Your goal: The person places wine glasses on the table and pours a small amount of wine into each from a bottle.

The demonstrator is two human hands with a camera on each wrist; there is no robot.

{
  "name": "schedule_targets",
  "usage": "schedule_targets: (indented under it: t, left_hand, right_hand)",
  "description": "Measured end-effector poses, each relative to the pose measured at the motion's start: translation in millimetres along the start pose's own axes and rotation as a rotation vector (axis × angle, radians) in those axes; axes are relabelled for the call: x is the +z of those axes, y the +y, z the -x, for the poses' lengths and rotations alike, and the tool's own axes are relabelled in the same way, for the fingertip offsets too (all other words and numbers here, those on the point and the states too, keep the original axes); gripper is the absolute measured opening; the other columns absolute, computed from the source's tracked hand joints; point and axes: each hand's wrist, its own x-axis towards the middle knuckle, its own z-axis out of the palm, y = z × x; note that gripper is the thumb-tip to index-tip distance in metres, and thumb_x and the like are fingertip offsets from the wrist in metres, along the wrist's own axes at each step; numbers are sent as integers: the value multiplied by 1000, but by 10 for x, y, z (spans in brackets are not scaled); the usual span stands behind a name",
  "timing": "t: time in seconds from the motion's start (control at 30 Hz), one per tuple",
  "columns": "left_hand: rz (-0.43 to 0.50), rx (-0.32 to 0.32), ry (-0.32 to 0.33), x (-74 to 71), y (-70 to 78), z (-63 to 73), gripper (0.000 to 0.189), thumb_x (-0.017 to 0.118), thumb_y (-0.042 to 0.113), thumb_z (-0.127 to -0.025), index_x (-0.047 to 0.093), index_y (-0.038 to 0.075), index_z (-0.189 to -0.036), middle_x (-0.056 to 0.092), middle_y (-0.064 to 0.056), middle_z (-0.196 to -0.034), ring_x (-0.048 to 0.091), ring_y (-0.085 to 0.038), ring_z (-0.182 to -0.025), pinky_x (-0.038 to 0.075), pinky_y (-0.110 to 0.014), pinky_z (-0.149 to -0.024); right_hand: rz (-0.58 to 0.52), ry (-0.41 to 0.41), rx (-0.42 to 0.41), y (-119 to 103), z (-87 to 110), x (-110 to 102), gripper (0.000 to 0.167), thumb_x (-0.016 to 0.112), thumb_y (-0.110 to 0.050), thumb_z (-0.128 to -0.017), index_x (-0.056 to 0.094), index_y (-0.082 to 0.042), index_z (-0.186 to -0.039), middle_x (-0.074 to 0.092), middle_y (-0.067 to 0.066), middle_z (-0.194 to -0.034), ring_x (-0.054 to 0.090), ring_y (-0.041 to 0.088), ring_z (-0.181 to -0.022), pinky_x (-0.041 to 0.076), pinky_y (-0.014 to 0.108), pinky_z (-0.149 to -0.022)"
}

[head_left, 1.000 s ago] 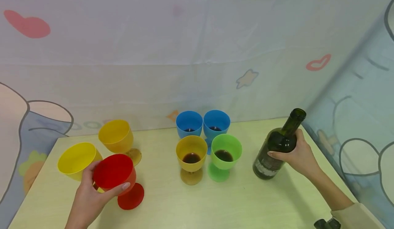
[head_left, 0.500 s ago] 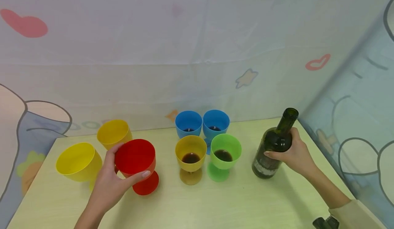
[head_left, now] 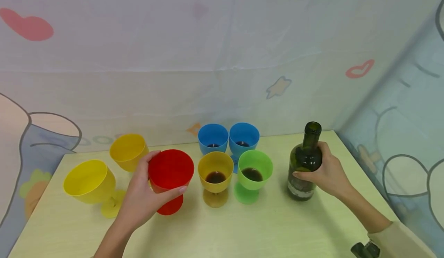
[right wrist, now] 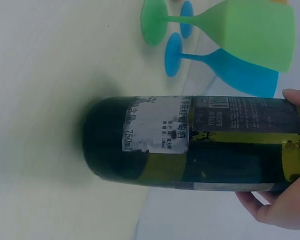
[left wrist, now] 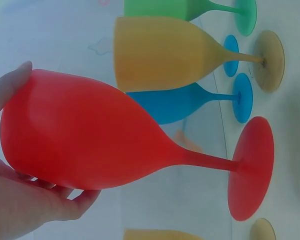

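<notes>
My left hand (head_left: pixel 143 196) grips a red goblet (head_left: pixel 171 169) by its bowl, thumb in front and fingers behind. In the left wrist view the red goblet (left wrist: pixel 85 132) shows its whole stem and foot, and its bowl looks empty from the head view. Just right of it stands an orange-yellow goblet (head_left: pixel 215 165) with dark liquid inside. My right hand (head_left: pixel 327 173) holds a dark green wine bottle (head_left: pixel 303 173) around its upper body. The bottle is upright, its worn label (right wrist: pixel 157 125) facing the right wrist camera, its base close over the table.
A green goblet (head_left: pixel 254 165) and two blue goblets (head_left: pixel 212 136), each with dark liquid, stand around the orange-yellow one. At the left are a yellow goblet (head_left: pixel 88 182) and another orange-yellow goblet (head_left: pixel 127 150). A printed cloth (head_left: pixel 156 57) hangs behind the table (head_left: pixel 243 235).
My left hand has carried the red goblet rightward, beside the filled orange-yellow goblet. The bottle in my right hand has gone from leaning right to nearly upright.
</notes>
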Motion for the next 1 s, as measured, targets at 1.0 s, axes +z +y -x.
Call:
schedule_targets:
  t: [1.0]
  left_hand:
    - [-9, 65, -55, 155, 164, 14, 92, 84, 28, -62, 27, 7, -131, 44, -9, -124, 42, -29, -111, 53, -39, -71]
  right_hand:
    - [668, 206, -532, -942, -40, 11, 67, 78, -20, -50, 46, 4, -104, 54, 23, -95, 55, 38, -85, 42, 51, -66]
